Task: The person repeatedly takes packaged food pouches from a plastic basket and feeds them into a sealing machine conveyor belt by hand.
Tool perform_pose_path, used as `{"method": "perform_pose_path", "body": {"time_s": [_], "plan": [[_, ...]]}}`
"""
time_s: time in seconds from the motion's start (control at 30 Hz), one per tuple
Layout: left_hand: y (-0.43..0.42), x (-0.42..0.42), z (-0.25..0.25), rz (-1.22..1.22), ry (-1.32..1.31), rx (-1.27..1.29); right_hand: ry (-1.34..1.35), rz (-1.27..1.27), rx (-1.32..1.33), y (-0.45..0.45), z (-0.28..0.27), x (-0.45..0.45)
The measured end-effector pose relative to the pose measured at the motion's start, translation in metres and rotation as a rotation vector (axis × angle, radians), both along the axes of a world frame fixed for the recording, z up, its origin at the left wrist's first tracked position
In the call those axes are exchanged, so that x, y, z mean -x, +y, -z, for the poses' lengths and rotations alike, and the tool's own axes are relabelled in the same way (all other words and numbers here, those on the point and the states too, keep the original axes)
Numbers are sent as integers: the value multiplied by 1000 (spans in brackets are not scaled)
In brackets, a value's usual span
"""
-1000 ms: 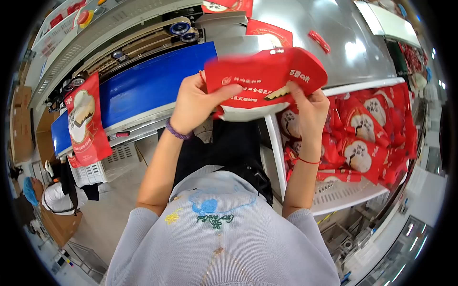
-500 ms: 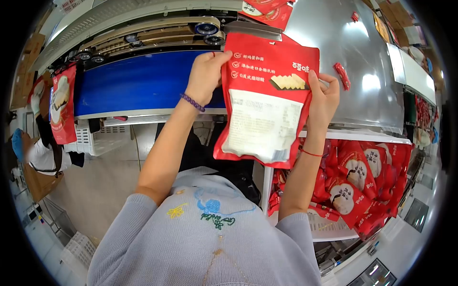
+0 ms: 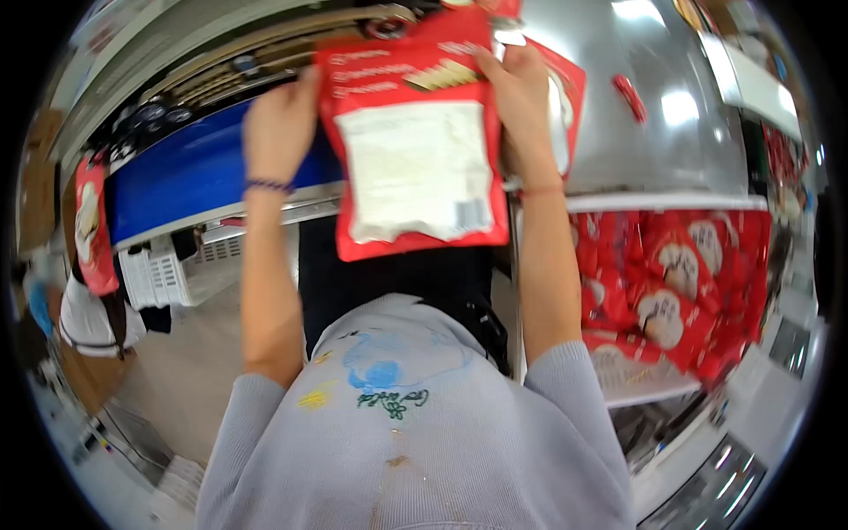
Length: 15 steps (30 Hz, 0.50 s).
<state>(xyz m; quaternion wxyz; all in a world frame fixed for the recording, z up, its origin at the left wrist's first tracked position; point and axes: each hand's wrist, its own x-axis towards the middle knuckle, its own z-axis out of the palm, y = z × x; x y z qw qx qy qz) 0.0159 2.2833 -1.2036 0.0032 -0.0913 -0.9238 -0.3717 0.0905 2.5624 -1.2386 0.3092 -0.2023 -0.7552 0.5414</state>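
Observation:
A red pouch [image 3: 415, 168] with a large white label hangs upright between my hands, its label side facing me. My left hand [image 3: 281, 128] is closed on the pouch's upper left edge. At the upper right corner my right hand [image 3: 519, 102] pinches the same pouch. Both hands are somewhat blurred. Partly hidden behind my right hand, another red pouch [image 3: 570, 97] lies on the metal table [image 3: 658, 155]. The blue conveyor belt [image 3: 177, 172] runs behind my left hand.
A white crate [image 3: 662, 203] full of red pouches stands at the right. One small red packet [image 3: 630, 97] lies on the metal table. Another red pouch [image 3: 91, 225] is at the belt's far left, near a person in white [image 3: 93, 318]. White baskets [image 3: 159, 274] stand below the belt.
The pouch was bent and blurred at first, then was opened out flat with its label towards me. Since then both hands have moved it left and upwards in view.

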Motion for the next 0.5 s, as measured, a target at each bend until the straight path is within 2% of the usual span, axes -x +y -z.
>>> {"method": "perform_pose_path", "body": {"time_s": [0.03,0.07,0.1,0.17,0.2,0.23,0.3,0.37,0.4,0.47,0.5], "plan": [[-13,-14,-14,-9,104,40,76,-123,156,-3,17,13],[-25,-26,-20,4,117,-121,103,-147,230,-18,11,12],[-38,-30,-22,-23,182,-151,-7,36,-310,-30,7,13],[-43,-44,-39,20,182,-216,-30,-11,-134,-47,-31,-22],[-24,-63,-54,-30,142,-303,0,-88,-14,-47,-33,-41],[-14,-75,-58,26,73,-487,46,-184,104,-44,-36,-57],[9,-102,-73,158,-18,-529,48,102,-262,-27,-38,-111],[23,-112,-73,386,2,-477,-84,346,-361,5,-37,-185],[35,-118,-73,403,-47,-479,-225,521,-483,34,-17,-229],[50,-127,-70,457,-141,-510,-337,670,-494,67,-1,-321],[57,-132,-70,475,-164,-475,-420,624,-388,75,4,-369]]}}
